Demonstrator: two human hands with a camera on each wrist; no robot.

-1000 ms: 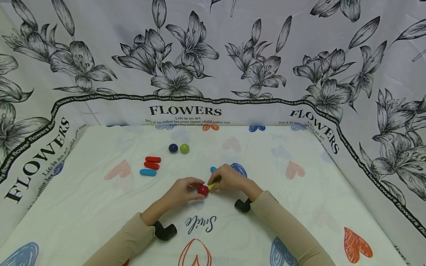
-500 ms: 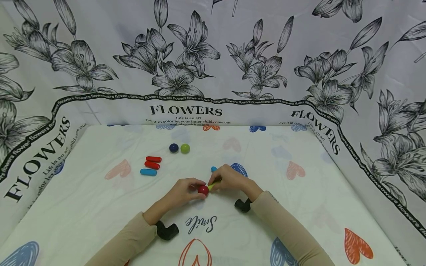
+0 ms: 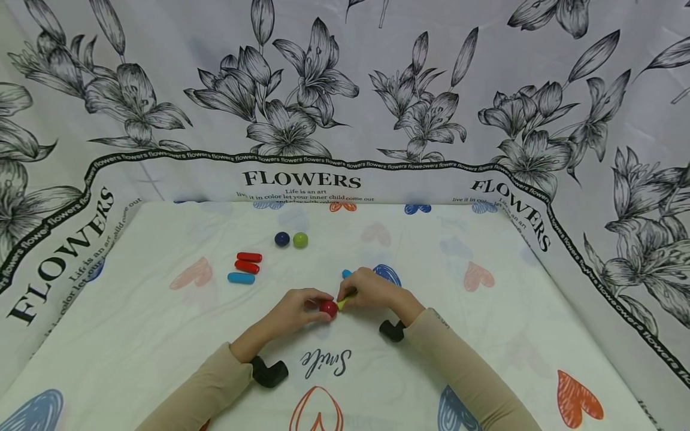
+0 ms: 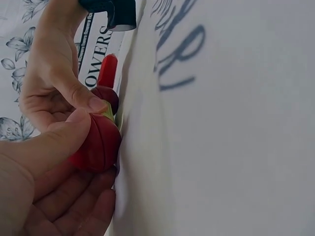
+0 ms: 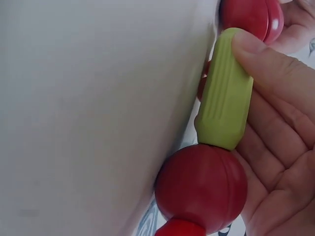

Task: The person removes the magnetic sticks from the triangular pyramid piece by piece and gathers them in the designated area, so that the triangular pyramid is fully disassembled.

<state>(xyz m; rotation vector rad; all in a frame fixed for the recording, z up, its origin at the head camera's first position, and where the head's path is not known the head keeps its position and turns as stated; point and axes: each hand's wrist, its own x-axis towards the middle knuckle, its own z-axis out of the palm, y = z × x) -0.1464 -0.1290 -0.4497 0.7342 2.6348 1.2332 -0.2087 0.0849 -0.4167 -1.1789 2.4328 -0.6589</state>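
Note:
My left hand (image 3: 293, 311) grips a red ball (image 4: 101, 145) between thumb and fingers, low over the table. Facing it, my right hand (image 3: 369, 290) pinches a ribbed yellow-green rod (image 5: 225, 91). One end of this rod meets the left hand's ball; whether it sits inside a hole there is hidden by the fingers. At the rod's other end, in the right wrist view, a second red ball (image 5: 202, 189) is attached, and a red rod (image 5: 181, 228) extends from that ball. A blue piece (image 3: 347, 273) shows just behind the right hand, mostly covered.
Two red rods (image 3: 248, 262) and a blue rod (image 3: 241, 278) lie on the left. Behind them sit a dark blue ball (image 3: 282, 239) and a green ball (image 3: 300, 240). Black wrist devices (image 3: 269, 372) hang under both sleeves. A flower-printed cloth (image 3: 409, 108) closes off the back.
Both hands stay almost in place, holding the red ball against the yellow-green rod. Only slight shifts of the hands and the view show.

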